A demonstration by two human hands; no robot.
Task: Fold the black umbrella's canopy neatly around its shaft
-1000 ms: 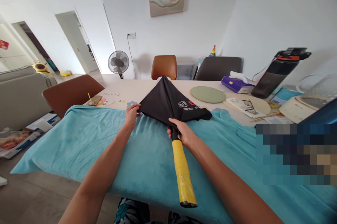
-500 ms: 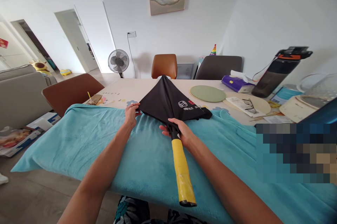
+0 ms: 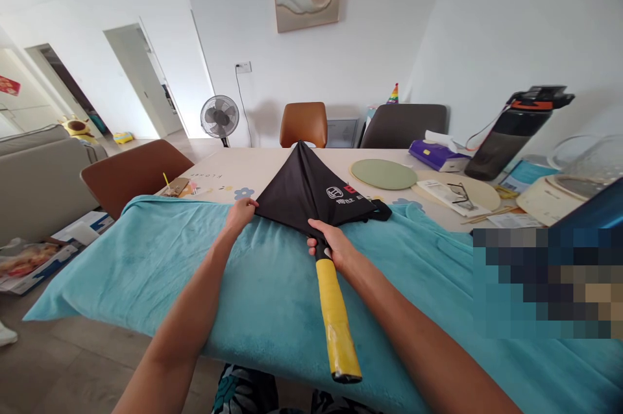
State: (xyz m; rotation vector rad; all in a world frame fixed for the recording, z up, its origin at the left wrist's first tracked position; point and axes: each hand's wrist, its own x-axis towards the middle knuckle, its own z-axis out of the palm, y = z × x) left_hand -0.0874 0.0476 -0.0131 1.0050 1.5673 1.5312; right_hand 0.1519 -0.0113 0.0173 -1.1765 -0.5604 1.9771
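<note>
A black umbrella point(image 3: 296, 190), partly spread, lies with its tip pointing away from me over the table. White lettering and a round logo show on its right panel. Its handle point(image 3: 335, 316), wrapped in yellow tape, points toward me. My right hand point(image 3: 333, 242) is closed around the shaft and gathered fabric just above the handle. With thumb and fingers, my left hand point(image 3: 242, 213) pinches the left corner of the canopy and holds it stretched out to the side. Beneath is a turquoise blanket point(image 3: 165, 271).
Across the white table point(image 3: 233, 167) on the right are a green round placemat point(image 3: 384, 173), a purple tissue pack point(image 3: 438, 154), glasses point(image 3: 458, 193) on papers, and a tall dark bottle point(image 3: 511, 138). A brown chair point(image 3: 131, 174) stands left. A blurred patch covers the right edge.
My left hand has shifted slightly left and down, its fingers more tightly closed on the canopy corner. The fingers of my right hand have curled in around the shaft.
</note>
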